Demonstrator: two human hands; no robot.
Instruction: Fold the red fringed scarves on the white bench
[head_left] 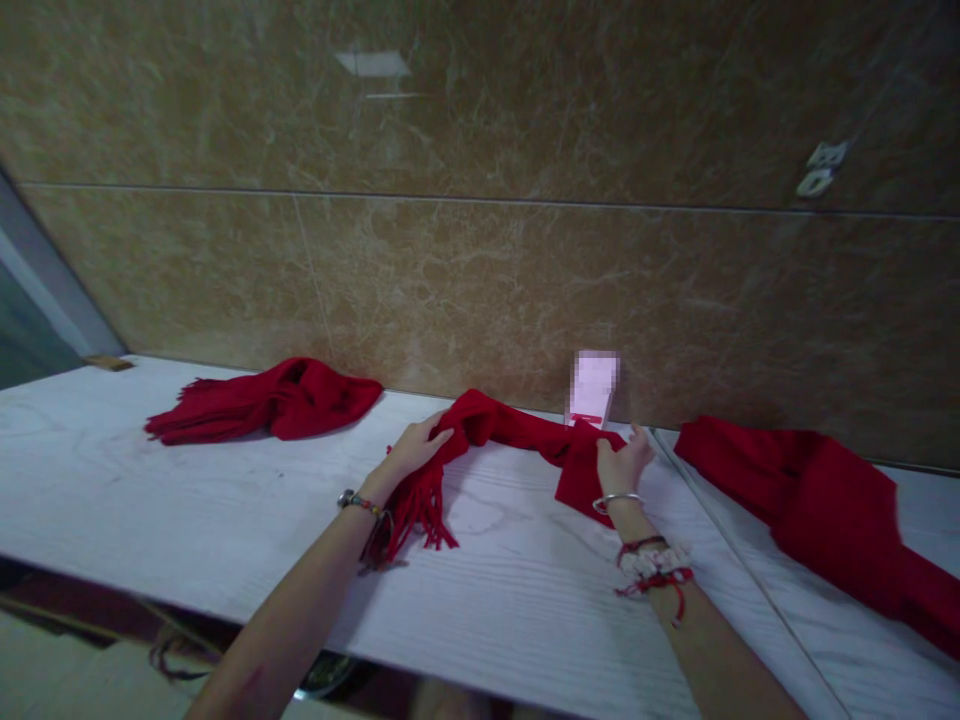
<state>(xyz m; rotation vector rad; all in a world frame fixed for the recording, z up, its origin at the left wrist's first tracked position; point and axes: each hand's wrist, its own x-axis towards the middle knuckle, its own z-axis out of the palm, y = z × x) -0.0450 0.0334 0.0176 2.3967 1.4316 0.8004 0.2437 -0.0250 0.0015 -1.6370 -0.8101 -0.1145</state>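
A red fringed scarf (521,428) lies bunched into a narrow band on the white table (510,590). My left hand (420,448) is closed on its left part, just above the tassels that hang toward the table's front. At the other end, my right hand (626,465) grips the edge of a flat, squared-off part of the same scarf, thumb toward the cloth. Behind that end stands a pale pink card or packet (594,385), its face blurred out, with red at its base.
Another red scarf (300,402) lies folded at the left, its fringe pointing left. A third red cloth (817,500) stretches along the right, past a table seam. The marbled wall (465,270) rises directly behind the table. A wall socket (821,168) sits at upper right.
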